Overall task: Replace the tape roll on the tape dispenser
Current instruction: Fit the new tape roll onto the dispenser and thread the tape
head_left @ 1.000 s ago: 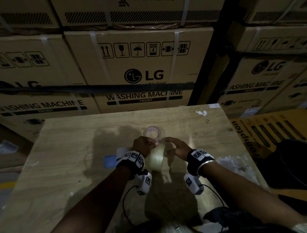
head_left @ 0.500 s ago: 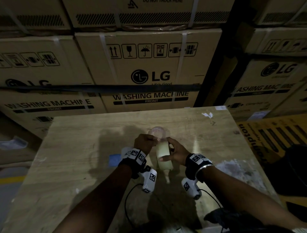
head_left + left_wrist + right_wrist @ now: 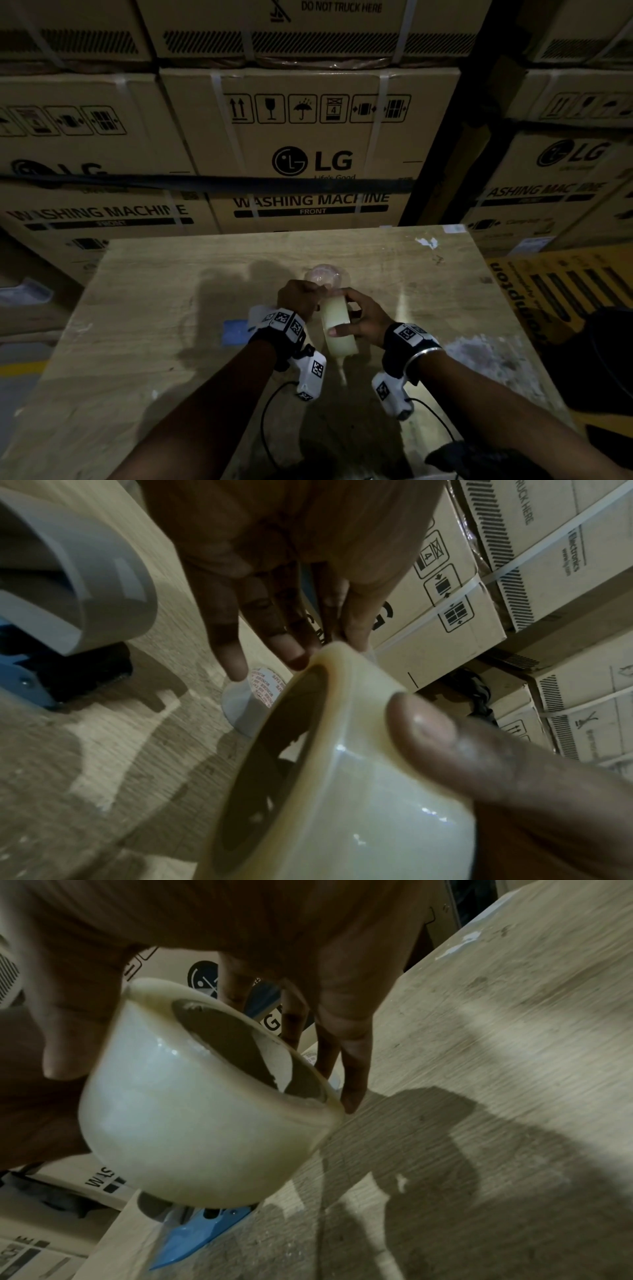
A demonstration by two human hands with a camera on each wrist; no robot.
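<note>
A cream tape roll [image 3: 334, 308] stands on edge just above the wooden table [image 3: 154, 359], between both hands. My right hand [image 3: 363, 318] grips it, thumb across the outer band and fingers [image 3: 352, 1069] behind the far side. My left hand [image 3: 298, 298] pinches the roll's upper rim with thumb and forefinger, its other fingers [image 3: 232, 631] reaching straight down. The roll [image 3: 359, 804] [image 3: 192, 1123] has a brown inner core. The blue tape dispenser [image 3: 233, 332] [image 3: 31, 680] [image 3: 205, 1229] lies on the table left of the left wrist, mostly hidden. An empty core [image 3: 325, 275] [image 3: 246, 704] sits just beyond the hands.
Stacked cardboard washing machine boxes [image 3: 308, 161] wall in the far side of the table. A yellow carton [image 3: 565, 291] lies off the right edge. Black cables [image 3: 267, 411] run from the wrist cameras toward the near edge, beside a dark object [image 3: 479, 459].
The roll has turned from showing its broad face to standing edge-on between the hands. The right thumb has come to lie across its outer band.
</note>
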